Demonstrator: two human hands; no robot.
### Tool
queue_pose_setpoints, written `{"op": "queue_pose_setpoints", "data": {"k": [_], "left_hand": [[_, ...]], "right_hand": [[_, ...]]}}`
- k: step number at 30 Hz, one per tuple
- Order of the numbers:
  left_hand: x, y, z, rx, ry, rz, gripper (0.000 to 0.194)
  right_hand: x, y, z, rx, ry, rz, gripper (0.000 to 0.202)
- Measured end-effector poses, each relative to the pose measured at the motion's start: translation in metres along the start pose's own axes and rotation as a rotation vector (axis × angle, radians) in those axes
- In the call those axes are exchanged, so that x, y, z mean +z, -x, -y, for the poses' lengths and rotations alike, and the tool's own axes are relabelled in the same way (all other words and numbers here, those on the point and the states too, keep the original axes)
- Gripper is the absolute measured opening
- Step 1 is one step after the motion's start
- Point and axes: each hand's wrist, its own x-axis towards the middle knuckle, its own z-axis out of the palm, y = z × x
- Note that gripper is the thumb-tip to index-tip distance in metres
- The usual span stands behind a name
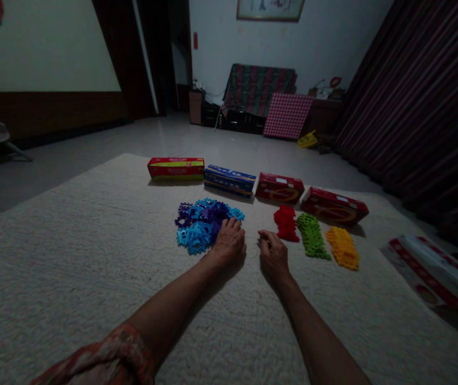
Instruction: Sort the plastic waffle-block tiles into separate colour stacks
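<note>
A mixed pile of light blue interlocking plastic pieces (194, 238) and dark purple interlocking plastic pieces (217, 213) lies on a pale textured mat (132, 267). At the pile's right edge is my left hand (231, 240), its fingers curled down over purple pieces; its fingertips are partly hidden. My right hand (274, 254) is closed just above the mat, between the pile and a red stack of pieces (287, 223). Whatever its curled fingers may hold is hidden. Farther right lie a green group (312, 236) and a yellow-orange group (343, 247) of similar pieces.
Behind the pieces stand a red-and-yellow box (176, 169), a blue box (230, 181), a red box (279, 188) and another red box (334, 206). A white-and-red package (433, 270) lies at the right edge. Dark curtains (421, 96) hang at the right.
</note>
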Motion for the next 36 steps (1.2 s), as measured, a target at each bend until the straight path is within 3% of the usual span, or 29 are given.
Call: {"op": "queue_pose_setpoints", "data": {"k": [8, 16, 20, 25, 28, 31, 36], "left_hand": [[0.014, -0.007, -0.007, 0.004, 0.032, 0.044, 0.021], [0.008, -0.007, 0.003, 0.018, 0.182, -0.071, 0.023], [-0.012, -0.019, 0.036, -0.176, 0.248, -0.193, 0.029], [-0.038, -0.019, 0.122, -0.566, 0.278, -0.394, 0.034], [-0.037, -0.006, 0.163, -0.837, 0.307, -0.35, 0.035], [-0.026, 0.002, 0.178, -0.863, 0.336, -0.238, 0.037], [-0.011, -0.007, 0.172, -0.732, 0.422, -0.215, 0.035]], "right_hand": [[-0.002, 0.004, 0.004, 0.102, -0.123, -0.088, 0.026], [-0.015, -0.036, 0.011, 0.061, -0.122, -0.177, 0.028], [-0.006, -0.028, 0.008, 0.002, -0.093, -0.133, 0.028], [0.01, -0.009, 0.011, -0.121, -0.047, 0.075, 0.027], [0.013, -0.009, 0.013, -0.155, -0.022, 0.117, 0.027], [0.015, -0.012, 0.013, -0.166, -0.02, 0.16, 0.029], [0.015, -0.011, 0.012, -0.161, -0.035, 0.183, 0.029]]}}
